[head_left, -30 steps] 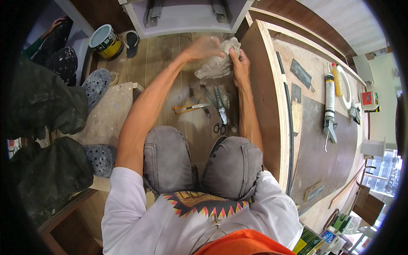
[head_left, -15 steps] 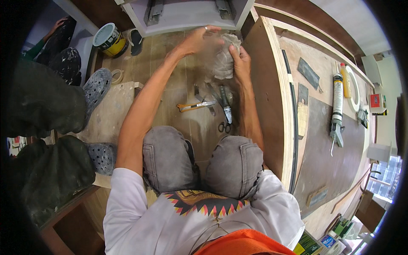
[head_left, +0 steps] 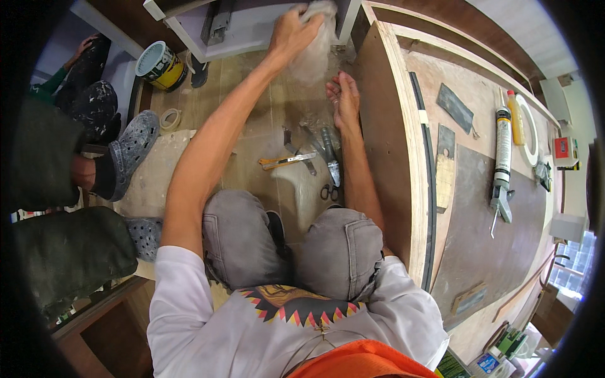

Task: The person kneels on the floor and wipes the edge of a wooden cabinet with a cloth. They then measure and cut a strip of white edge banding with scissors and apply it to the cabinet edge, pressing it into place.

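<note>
My left hand (head_left: 293, 36), closed, grips a pale grey crumpled rag (head_left: 313, 62) in front of the white cabinet opening. The rag hangs down and is blurred by motion. Lower and to its right, my right hand (head_left: 344, 101) is apart from it, palm turned up, fingers loosely bent and holding nothing. On the floor between my forearms lie an orange utility knife (head_left: 277, 163), a dark-handled tool with a metal blade (head_left: 333, 169), scissors with dark handles (head_left: 329, 192) and a few dark metal strips (head_left: 295, 148).
A plywood-edged cabinet (head_left: 403, 164) stands along my right, bearing a caulking gun (head_left: 501, 164), a yellow bottle (head_left: 517, 126) and flat scraps. At left are a paint bucket (head_left: 162, 65), a tape roll (head_left: 170, 118) and a co-worker's grey clog (head_left: 135, 151). Another person sits farther back.
My left hand has taken the rag up and away toward the cabinet. My right hand has let go of it and lowered a little. The co-worker's nearer foot has shifted.
</note>
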`<state>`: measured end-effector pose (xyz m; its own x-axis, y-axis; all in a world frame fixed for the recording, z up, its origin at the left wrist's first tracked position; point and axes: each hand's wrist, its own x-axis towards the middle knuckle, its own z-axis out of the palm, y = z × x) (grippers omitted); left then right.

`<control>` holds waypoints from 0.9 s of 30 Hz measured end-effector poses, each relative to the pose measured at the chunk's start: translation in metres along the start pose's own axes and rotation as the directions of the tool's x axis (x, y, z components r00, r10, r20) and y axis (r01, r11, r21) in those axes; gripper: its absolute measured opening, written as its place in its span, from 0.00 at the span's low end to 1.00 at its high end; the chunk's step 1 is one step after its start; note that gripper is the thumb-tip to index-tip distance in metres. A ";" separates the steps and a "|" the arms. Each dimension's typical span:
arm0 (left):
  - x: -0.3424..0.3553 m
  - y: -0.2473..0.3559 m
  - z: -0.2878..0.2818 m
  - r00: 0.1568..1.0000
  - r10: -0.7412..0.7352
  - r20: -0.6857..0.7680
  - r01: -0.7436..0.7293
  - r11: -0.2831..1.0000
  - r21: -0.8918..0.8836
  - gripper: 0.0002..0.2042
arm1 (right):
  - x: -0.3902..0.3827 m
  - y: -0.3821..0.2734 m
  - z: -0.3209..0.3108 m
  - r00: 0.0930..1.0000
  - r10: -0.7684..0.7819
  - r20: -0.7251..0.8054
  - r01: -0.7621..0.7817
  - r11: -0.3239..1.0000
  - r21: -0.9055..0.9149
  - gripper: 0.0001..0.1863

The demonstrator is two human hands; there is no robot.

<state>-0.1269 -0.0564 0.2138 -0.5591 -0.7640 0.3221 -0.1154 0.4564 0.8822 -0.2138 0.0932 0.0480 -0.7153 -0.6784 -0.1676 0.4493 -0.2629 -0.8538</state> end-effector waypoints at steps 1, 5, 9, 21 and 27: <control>0.014 -0.001 0.002 0.994 0.098 0.055 -0.097 0.995 -0.018 0.25 | -0.004 -0.002 0.009 1.000 0.003 -0.007 -0.004 1.000 -0.006 0.20; 0.023 0.027 0.061 0.943 0.273 -0.189 -0.232 0.949 0.211 0.18 | -0.001 0.001 0.011 0.998 0.014 -0.057 -0.013 1.000 0.020 0.17; -0.010 -0.012 0.078 0.891 0.270 -0.364 -0.205 0.956 0.209 0.20 | 0.000 0.006 0.005 1.000 -0.004 -0.017 0.003 0.999 -0.046 0.16; -0.005 -0.021 0.088 0.864 0.304 -0.400 -0.234 0.948 0.216 0.16 | 0.017 0.027 -0.005 1.000 -0.015 -0.015 0.013 0.991 -0.134 0.13; 0.012 0.002 0.094 0.833 0.313 -0.456 -0.231 0.946 0.227 0.16 | 0.032 0.041 -0.024 0.997 -0.083 0.008 0.083 0.985 -0.150 0.13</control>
<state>-0.2110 -0.0219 0.1875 -0.1270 -0.7017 0.7011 -0.1668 0.7119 0.6822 -0.2312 0.0771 -0.0045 -0.7457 -0.6599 -0.0918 0.3029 -0.2130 -0.9289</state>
